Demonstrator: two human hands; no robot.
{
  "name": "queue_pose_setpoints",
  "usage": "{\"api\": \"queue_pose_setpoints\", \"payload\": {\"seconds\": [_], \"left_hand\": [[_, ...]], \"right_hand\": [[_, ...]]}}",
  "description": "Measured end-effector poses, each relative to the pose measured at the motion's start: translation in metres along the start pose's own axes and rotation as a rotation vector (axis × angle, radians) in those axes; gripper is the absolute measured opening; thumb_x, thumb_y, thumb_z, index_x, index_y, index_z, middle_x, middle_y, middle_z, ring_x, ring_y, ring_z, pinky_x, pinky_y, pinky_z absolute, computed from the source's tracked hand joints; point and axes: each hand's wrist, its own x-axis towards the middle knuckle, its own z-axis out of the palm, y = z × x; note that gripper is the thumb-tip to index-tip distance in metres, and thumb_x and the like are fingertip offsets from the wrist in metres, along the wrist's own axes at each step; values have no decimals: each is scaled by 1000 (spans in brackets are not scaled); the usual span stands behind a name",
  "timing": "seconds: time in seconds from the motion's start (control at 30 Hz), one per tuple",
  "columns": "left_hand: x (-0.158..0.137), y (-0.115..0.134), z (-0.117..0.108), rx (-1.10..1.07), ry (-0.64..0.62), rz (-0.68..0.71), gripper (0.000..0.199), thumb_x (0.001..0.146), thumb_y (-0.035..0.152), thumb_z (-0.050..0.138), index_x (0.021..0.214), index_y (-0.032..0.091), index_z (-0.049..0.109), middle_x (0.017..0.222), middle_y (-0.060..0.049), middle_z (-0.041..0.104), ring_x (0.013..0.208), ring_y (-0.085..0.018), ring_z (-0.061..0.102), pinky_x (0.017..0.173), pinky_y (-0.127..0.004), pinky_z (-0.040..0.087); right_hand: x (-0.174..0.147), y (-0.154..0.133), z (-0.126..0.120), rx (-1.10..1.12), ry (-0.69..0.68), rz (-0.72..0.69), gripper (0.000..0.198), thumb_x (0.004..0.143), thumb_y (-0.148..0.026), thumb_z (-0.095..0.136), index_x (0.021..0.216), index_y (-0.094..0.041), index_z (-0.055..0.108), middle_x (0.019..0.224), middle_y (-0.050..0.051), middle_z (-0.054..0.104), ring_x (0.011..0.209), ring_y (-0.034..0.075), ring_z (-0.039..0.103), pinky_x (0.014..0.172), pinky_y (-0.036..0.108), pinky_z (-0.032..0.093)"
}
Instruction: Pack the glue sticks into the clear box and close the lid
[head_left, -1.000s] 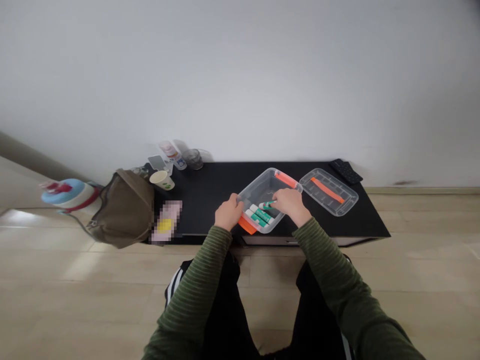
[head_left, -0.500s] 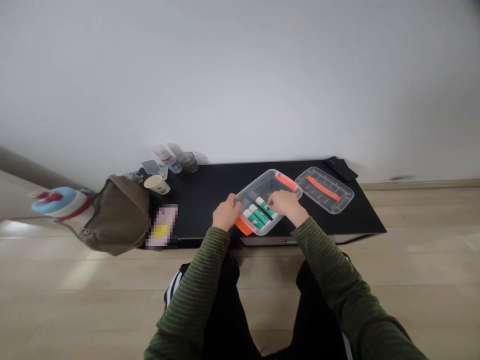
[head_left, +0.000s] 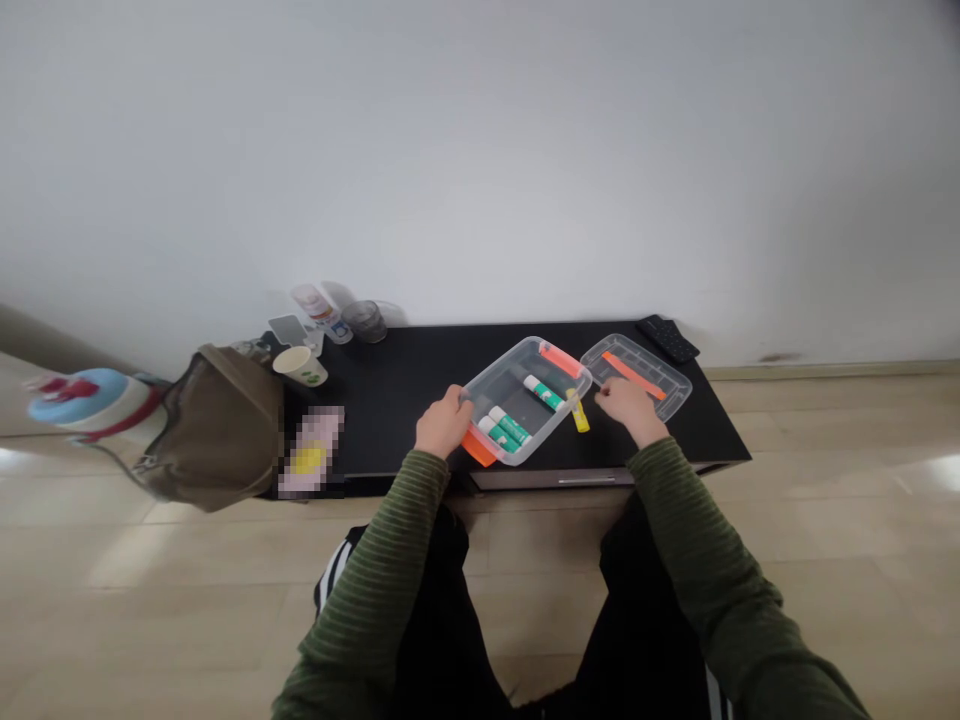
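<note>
While the left hand [head_left: 442, 422] grips the box [head_left: 496, 380] by its rim, the sticks [head_left: 542, 392], probably light, stiff and slick, suit a mid-barrel pinch, though the right hand's [head_left: 627, 403] hold is unclear.

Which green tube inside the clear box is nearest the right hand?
The green tube lying alone, toward the right hand; the other two green tubes lie side by side, nearer the left hand.
</note>
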Motion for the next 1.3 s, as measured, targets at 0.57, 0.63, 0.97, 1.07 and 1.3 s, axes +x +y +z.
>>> {"api": "queue_pose_setpoints", "payload": {"seconds": [0.57,0.63,0.97,1.07,1.3], "left_hand": [[2,-14,7,-104,35,97,34,94,29,36,121,25,56,100,-8,74,94,-27,71,80,-34,49],[-1,-17,9,-119,47,99,35,94,29,35,122,25,55,98,-8,74,92,-26,71,79,-33,48],[-4,-20,12,-166,75,114,36,94,28,34,123,25,55,95,-7,73,90,-26,71,78,-32,48],[-4,-16,11,-148,71,108,35,95,29,34,123,25,55,96,-7,74,92,-27,70,78,-32,47],[-2,-11,9,-117,60,107,33,96,29,36,122,24,55,98,-9,74,95,-27,70,79,-33,46]], "right_hand": [[-5,-3,13,-68,-62,-11,37,89,-42,62,109,-12,73,115,21,73,107,31,69,82,33,51],[-7,3,1,31,53,-3,34,91,-41,59,105,-13,72,104,18,75,101,29,70,81,32,50],[-53,-34,-36,333,559,-346,30,96,-35,48,117,-19,63,113,12,72,100,25,65,87,31,48],[-53,-60,-32,181,398,-417,26,94,-32,53,112,-22,68,110,10,73,104,26,65,84,30,47],[-33,-103,-12,-188,49,-362,25,89,-26,61,111,-23,73,111,9,74,107,26,67,80,31,50]]}}
